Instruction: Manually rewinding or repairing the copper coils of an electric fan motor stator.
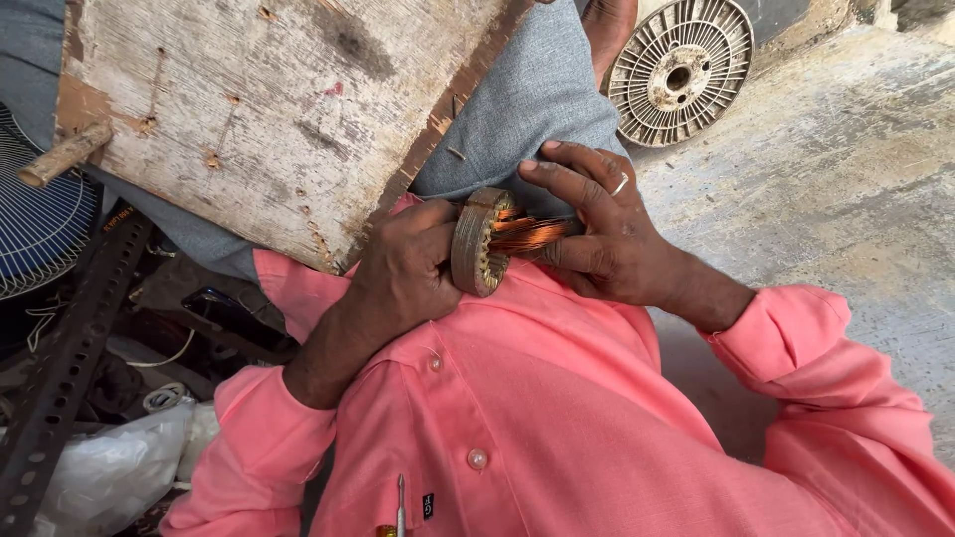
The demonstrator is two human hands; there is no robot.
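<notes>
My left hand (pixel 398 270) is shut around a round metal stator ring (pixel 476 245), held on edge against my pink shirt. Copper wire coils (pixel 530 235) stick out of the ring to the right. My right hand (pixel 609 231), with a ring on one finger, wraps its fingers around those copper coils, thumb underneath. Both hands meet just below my grey trouser knee (pixel 527 109).
A worn wooden board (pixel 269 109) with nails rests on my lap at upper left. A pale plastic spool (pixel 679 68) lies on the concrete floor (pixel 846 169). A blue fan guard (pixel 35 229), a perforated metal angle (pixel 70 358) and a white plastic bag (pixel 109 467) clutter the left. A screwdriver (pixel 401 507) sits in my shirt pocket.
</notes>
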